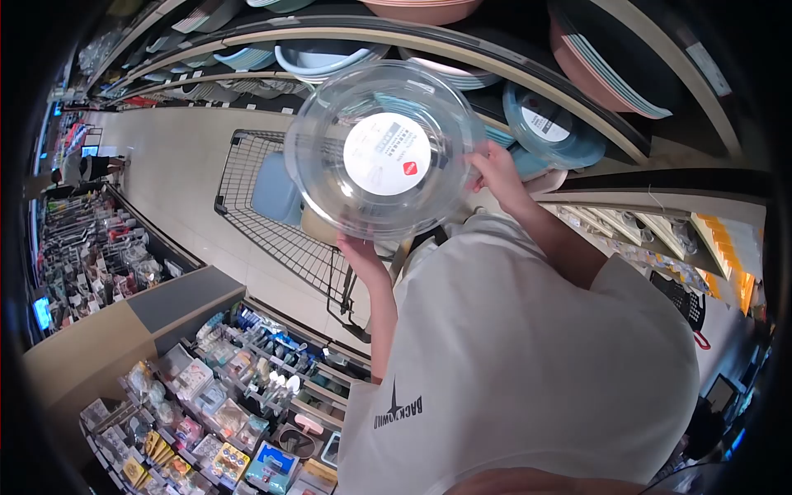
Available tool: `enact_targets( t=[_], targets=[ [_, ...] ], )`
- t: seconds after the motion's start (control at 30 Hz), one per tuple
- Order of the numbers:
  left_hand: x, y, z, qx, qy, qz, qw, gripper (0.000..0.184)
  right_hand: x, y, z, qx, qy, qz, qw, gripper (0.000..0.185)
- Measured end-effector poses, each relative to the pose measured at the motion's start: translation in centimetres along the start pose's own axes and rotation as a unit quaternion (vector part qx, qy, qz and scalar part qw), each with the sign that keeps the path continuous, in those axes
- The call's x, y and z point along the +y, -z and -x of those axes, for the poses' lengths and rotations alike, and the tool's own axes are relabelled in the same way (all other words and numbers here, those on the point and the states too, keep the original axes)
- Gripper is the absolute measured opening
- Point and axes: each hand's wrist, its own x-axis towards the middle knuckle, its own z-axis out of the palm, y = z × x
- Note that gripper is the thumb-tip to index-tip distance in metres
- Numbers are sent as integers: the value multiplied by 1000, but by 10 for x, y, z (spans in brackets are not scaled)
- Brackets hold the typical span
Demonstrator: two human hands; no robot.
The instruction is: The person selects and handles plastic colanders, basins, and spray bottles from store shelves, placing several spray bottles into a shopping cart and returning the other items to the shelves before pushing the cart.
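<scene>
A round clear plastic basin (pixel 318 177) with a white round label is held up in front of a shelf and above a wire shopping cart (pixel 264 235). My left hand (pixel 361 252) grips its lower rim, with part of the fingers behind the clear plastic. On the other side, my right hand (pixel 495 172) is closed on the rim. Inside the cart lies a blue item (pixel 279 188), partly covered by the basin.
Shelves with stacked pink (pixel 590 78) and blue basins (pixel 326 59) curve along the top. A lidded blue tub (pixel 544 124) sits near my right hand. Racks of small packaged goods (pixel 223 396) stand lower left. Another person (pixel 91 169) is at the far left.
</scene>
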Motion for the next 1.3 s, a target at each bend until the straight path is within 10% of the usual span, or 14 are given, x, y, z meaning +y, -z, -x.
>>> enact_targets(
  t=[0.23,0.43,1.3],
  targets=[
    [-55,-46,28,-69,-25,-358,931,39,13,125,5,40,-28,-52,997,32],
    [-92,-57,37,-73,-67,-691,716,37,39,190,20,54,-84,-64,993,34],
    [-108,-67,43,66,-152,-712,682,36,82,316,0,241,12,-281,929,33]
  ],
)
